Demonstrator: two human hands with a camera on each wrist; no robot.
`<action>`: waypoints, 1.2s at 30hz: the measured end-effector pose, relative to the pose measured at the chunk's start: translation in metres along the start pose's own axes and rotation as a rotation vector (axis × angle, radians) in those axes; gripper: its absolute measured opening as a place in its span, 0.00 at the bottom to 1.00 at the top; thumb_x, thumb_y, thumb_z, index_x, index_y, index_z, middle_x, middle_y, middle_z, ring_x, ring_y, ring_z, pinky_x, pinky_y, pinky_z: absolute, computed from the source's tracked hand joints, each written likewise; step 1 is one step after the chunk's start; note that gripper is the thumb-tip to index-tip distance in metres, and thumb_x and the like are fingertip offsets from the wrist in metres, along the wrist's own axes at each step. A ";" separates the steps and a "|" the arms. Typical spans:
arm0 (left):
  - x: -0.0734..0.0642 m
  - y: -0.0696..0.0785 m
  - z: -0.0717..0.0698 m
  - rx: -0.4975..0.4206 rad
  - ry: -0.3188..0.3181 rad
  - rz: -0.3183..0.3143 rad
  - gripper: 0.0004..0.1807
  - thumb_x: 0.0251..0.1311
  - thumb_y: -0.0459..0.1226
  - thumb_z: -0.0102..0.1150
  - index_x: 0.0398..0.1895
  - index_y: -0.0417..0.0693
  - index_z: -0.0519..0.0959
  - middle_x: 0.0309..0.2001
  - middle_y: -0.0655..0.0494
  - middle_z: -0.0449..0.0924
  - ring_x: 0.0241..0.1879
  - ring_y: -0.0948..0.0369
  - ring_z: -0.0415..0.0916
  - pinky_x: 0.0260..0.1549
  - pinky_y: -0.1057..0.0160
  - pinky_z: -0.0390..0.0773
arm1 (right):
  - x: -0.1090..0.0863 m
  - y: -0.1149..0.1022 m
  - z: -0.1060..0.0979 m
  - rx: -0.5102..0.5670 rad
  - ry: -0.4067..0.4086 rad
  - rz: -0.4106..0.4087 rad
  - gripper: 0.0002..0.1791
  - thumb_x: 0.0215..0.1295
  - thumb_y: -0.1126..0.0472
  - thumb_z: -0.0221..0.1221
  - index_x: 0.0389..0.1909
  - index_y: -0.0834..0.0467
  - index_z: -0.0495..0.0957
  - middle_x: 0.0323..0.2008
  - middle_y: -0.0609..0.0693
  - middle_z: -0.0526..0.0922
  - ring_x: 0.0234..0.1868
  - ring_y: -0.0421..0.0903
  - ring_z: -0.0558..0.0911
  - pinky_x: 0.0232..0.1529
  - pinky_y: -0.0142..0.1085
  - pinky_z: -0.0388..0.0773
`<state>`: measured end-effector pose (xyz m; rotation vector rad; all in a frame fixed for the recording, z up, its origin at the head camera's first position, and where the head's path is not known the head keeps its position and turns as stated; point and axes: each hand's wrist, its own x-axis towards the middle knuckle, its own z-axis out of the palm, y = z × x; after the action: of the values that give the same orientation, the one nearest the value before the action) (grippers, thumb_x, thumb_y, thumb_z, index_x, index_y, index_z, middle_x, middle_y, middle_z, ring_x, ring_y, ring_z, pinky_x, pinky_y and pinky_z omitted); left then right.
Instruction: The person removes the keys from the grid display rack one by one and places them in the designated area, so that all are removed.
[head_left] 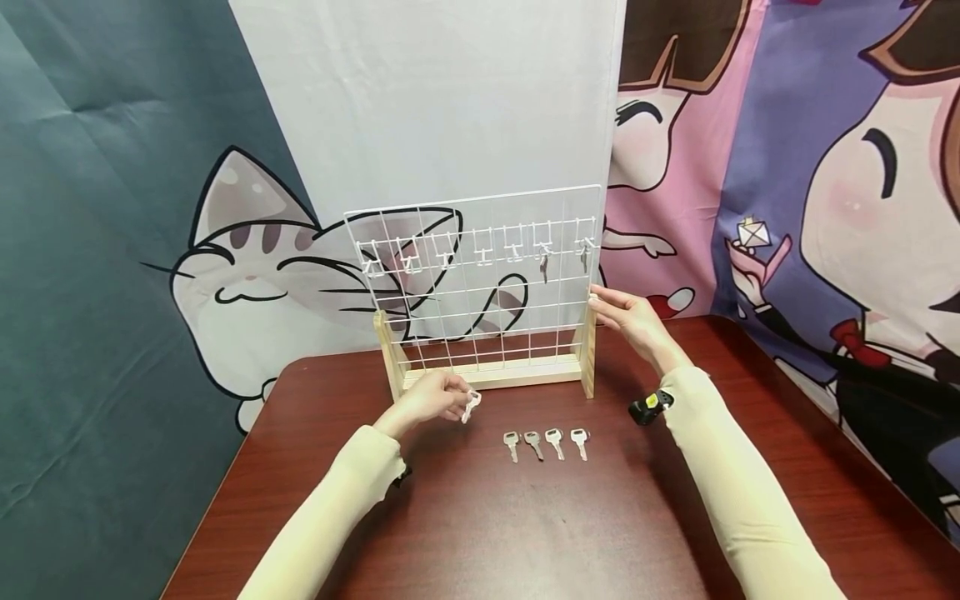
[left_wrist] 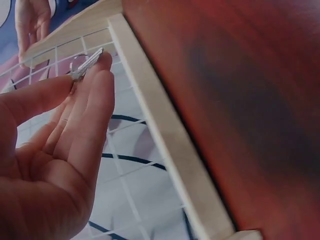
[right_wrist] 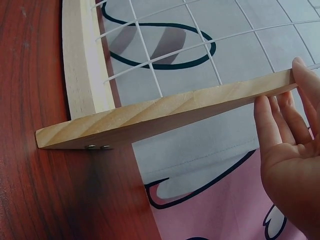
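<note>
My left hand (head_left: 429, 397) pinches a silver key (head_left: 471, 406) between thumb and fingers, in front of the rack's wooden base bar (head_left: 491, 377). In the left wrist view the key (left_wrist: 90, 65) sticks out past the fingertips. At the rack's right side, my right hand (head_left: 637, 323) holds the upper end of the wooden side post (right_wrist: 175, 110), thumb on one face and fingers on the other. The rack carries a white wire grid (head_left: 480, 291) with a row of white hooks. Two keys hang on the rightmost hooks, one key (head_left: 544, 265) beside another key (head_left: 585, 257).
Several silver keys lie in a row on the red-brown table (head_left: 555, 525), with one key (head_left: 512, 445) at the row's left end. A cartoon-printed cloth (head_left: 465, 100) hangs behind the table. The left wooden post (head_left: 388, 354) stands behind my left hand.
</note>
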<state>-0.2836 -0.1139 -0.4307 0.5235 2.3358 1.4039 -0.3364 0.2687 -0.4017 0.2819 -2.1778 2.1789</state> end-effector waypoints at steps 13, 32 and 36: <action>-0.005 -0.024 0.007 -0.182 -0.045 0.001 0.19 0.68 0.24 0.52 0.60 0.22 0.72 0.40 0.38 0.84 0.34 0.61 0.82 0.39 0.59 0.86 | 0.001 0.001 0.000 0.007 -0.008 0.011 0.34 0.70 0.56 0.63 0.73 0.63 0.65 0.72 0.63 0.64 0.60 0.35 0.77 0.65 0.36 0.70; -0.007 -0.027 0.011 -0.189 -0.039 0.027 0.09 0.69 0.29 0.59 0.44 0.27 0.79 0.33 0.50 0.84 0.36 0.59 0.85 0.44 0.50 0.85 | 0.001 0.001 0.000 -0.010 0.000 0.010 0.34 0.71 0.56 0.63 0.73 0.63 0.65 0.71 0.62 0.67 0.58 0.34 0.77 0.61 0.31 0.74; -0.007 -0.027 0.012 -0.180 -0.003 0.028 0.10 0.68 0.31 0.61 0.43 0.28 0.80 0.33 0.49 0.85 0.38 0.49 0.86 0.44 0.48 0.84 | 0.000 0.001 0.000 -0.004 -0.001 0.013 0.34 0.71 0.56 0.63 0.73 0.63 0.65 0.72 0.63 0.65 0.58 0.34 0.77 0.64 0.34 0.72</action>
<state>-0.2748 -0.1198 -0.4589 0.5075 2.1793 1.6062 -0.3367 0.2684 -0.4023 0.2687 -2.1905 2.1815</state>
